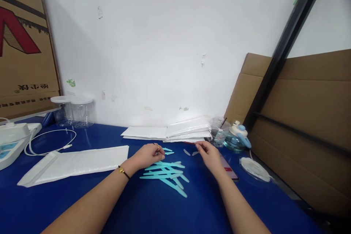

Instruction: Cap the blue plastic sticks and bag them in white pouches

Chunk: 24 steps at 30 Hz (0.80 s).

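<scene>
Slim teal plastic sticks (164, 172), resembling eyebrow razors, lie crisscrossed in a loose pile on the blue table. Two shorter teal pieces (168, 151) rest just behind them. My left hand (149, 154) is at the pile's back edge, fingers closed together; what they hold, if anything, is hidden. To the right, my right hand (210, 155) has thumb and fingertips pinched, with the thing between them too small to make out. Beside those fingertips lie two small translucent pieces (187, 152), one partly under the hand.
White padded mailers (189, 129) are stacked against the wall; another mailer (79, 162) lies left. Right of my hand are a phone (229, 168), a plastic cup (219, 131) and a blue-lidded bottle (237, 137). Clear jars (82, 113), a white cable (52, 151) and a power strip (16, 146) stand left.
</scene>
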Available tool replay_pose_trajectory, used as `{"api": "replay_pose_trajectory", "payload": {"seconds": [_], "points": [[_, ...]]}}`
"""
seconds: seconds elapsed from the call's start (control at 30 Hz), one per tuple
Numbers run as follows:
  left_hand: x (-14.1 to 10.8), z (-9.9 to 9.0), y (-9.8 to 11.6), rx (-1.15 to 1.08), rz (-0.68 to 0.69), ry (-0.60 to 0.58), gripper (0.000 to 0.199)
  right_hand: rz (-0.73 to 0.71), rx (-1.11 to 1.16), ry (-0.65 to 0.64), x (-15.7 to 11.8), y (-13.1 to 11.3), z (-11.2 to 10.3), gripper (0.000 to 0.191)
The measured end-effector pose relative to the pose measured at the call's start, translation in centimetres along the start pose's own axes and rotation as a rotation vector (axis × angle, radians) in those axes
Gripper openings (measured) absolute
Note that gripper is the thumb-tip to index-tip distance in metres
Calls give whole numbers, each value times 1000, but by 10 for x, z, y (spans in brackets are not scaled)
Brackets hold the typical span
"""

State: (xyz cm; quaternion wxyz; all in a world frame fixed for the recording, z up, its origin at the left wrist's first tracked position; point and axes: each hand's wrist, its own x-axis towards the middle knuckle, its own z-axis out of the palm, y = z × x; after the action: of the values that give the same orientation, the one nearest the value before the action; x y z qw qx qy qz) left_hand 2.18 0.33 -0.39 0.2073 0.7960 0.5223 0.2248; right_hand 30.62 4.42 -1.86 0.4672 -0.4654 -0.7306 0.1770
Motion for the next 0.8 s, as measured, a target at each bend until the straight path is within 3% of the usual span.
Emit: {"api": "replay_pose_trajectory", "payload": {"seconds": [0.07, 0.13, 0.23, 0.43, 0.53, 0.67, 0.8], "points": [[0, -2, -9, 122, -15, 103, 27, -45, -166, -30, 2, 12, -4, 20], [1, -3, -16, 211, -52, 139, 25, -78, -304, -142, 2, 19, -3, 21], [2, -4, -20, 251, -89, 117, 19, -61, -485, -266, 1, 21, 4, 20], [5, -2, -21, 242, -107, 78, 10, -37, -575, -268, -3, 10, 13, 14], [4, -1, -23, 116, -113, 70, 11, -66, -430, -267, -7, 3, 14, 11], [2, -1, -20, -135, -60, 74, 25, -38, -17, -239, -10, -8, 14, 19], [3, -2, -10, -139, 64, 73, 39, -16, 193, -205, -10, -18, 12, 34]]}}
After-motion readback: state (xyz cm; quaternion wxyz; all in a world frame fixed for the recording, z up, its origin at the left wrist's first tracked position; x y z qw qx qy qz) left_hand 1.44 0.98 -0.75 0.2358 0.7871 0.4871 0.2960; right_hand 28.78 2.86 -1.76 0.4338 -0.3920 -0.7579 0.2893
